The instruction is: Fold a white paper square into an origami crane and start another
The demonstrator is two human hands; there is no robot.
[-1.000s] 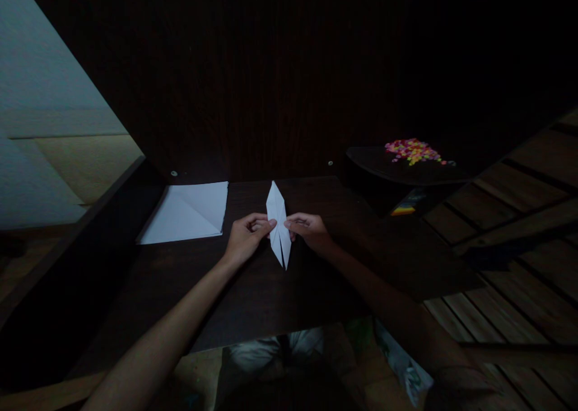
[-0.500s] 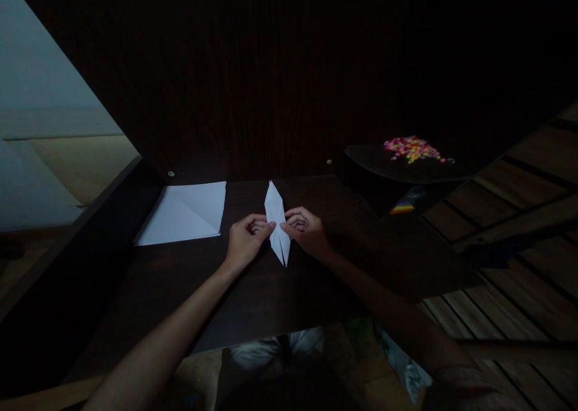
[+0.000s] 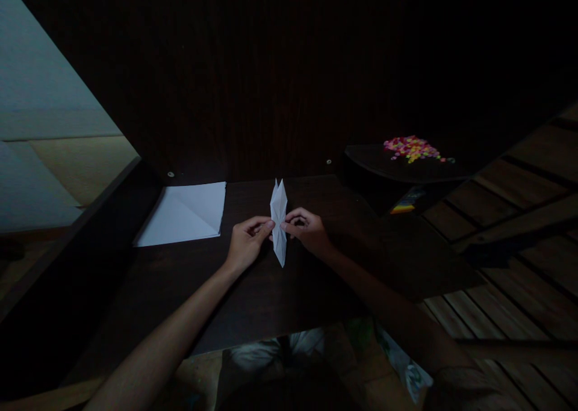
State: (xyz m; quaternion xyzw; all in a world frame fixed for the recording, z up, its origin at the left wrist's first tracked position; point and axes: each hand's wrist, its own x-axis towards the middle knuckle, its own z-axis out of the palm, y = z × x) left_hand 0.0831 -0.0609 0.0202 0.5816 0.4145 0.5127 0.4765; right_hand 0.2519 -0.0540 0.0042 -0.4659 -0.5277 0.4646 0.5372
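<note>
A narrow white folded paper (image 3: 280,205) with pointed ends stands lengthwise between my hands, just over the dark desk (image 3: 244,315). Its far end parts into two tips; the near end comes to a single point. My left hand (image 3: 247,237) pinches the left edge at mid-length, thumb on top. On the opposite edge my right hand (image 3: 309,230) is closed the same way, thumb and forefinger on the paper and the other fingers curled. Creases run across the paper's faces.
To the left lies a stack of white paper sheets (image 3: 185,215), the top one creased. A corner shelf (image 3: 374,164) at right bears a heap of small colourful pieces (image 3: 415,149). A dark panel (image 3: 253,86) rises behind the desk, and a side board (image 3: 67,236) borders the left.
The folded paper has changed in my hands: it is narrower and more upright, its split end now at the far side instead of the near side. Both hands stay nearly in place.
</note>
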